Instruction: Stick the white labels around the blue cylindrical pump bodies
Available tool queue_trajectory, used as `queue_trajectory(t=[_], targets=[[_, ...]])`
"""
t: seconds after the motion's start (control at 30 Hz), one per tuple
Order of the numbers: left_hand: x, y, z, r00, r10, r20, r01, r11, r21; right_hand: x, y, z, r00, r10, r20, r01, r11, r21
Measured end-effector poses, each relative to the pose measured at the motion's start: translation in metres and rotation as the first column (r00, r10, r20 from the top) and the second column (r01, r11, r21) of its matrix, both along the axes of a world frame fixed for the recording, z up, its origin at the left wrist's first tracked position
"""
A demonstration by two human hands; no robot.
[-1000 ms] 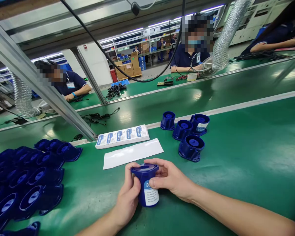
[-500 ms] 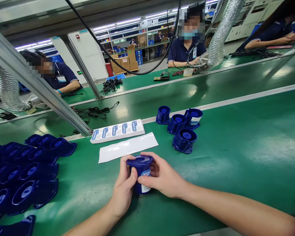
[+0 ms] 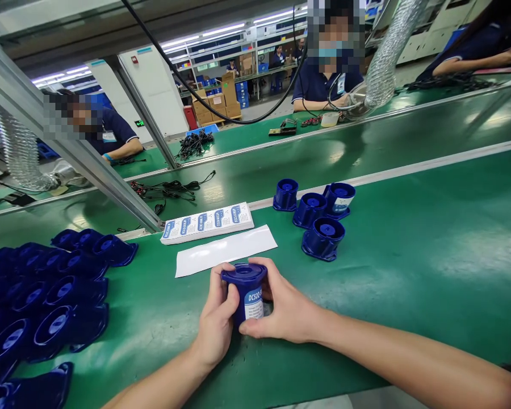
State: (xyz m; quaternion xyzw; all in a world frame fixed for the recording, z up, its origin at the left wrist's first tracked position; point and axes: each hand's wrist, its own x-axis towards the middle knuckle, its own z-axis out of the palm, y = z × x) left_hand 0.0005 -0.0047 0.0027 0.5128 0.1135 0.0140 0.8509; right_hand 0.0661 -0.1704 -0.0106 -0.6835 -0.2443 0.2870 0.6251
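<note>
Long white ceiling strip lights [image 3: 223,30] are shining from the background. Glare is spreading toward the right end of the glossy green work surface [image 3: 387,255], and soft shadow is darkening its near edge. Small print on the curved blue-and-white label [image 3: 254,304] is blurring; pixelation is masking two heads [image 3: 335,40].

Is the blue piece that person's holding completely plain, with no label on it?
No, a blue-and-white printed label shows on the side of the held blue piece.

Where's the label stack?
In the head view, the label stack lies left of centre on the green bench, just beyond the blank white strip, beside the metal post.
</note>
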Motion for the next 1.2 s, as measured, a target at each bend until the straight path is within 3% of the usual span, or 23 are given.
queue_trajectory(t=[0.13, 0.23, 0.33, 0.43, 0.6, 0.77, 0.93, 1.2], targets=[[0.005, 0.003, 0.008, 0.994, 0.032, -0.103, -0.043, 0.994, -0.101, 0.004, 0.000, 0.000, 0.981, 0.060, 0.186, -0.056, 0.998, -0.031], [0.009, 0.008, 0.011, 0.990, -0.026, -0.136, -0.001, 0.981, -0.192, 0.006, 0.000, 0.000, 0.947, 0.056, 0.317, -0.069, 0.997, 0.030], [0.009, 0.009, 0.009, 0.977, -0.120, -0.176, 0.073, 0.964, -0.254, 0.009, -0.001, 0.000, 0.900, 0.034, 0.436, -0.040, 0.999, 0.004], [0.006, 0.007, 0.005, 0.977, -0.122, -0.174, 0.076, 0.965, -0.251, 0.012, -0.002, -0.001, 0.869, 0.006, 0.495, -0.018, 1.000, 0.019], [0.001, 0.007, 0.002, 0.993, -0.019, -0.115, 0.007, 0.995, -0.103, 0.017, -0.004, -0.007, 0.745, -0.090, 0.661, 0.045, 0.995, 0.085], [0.000, 0.013, 0.003, 0.996, -0.013, -0.091, 0.024, 0.992, 0.127, 0.019, -0.003, -0.007, 0.666, -0.050, 0.744, -0.005, 0.997, 0.071], [0.001, 0.019, -0.001, 0.999, -0.027, -0.037, 0.042, 0.864, 0.502, 0.012, -0.004, -0.002, 0.645, -0.020, 0.764, 0.010, 1.000, 0.018], [-0.004, 0.014, -0.011, 0.989, -0.025, -0.146, 0.121, 0.703, 0.701, 0.002, -0.007, 0.010, 0.662, 0.134, 0.738, 0.068, 0.969, -0.237]])
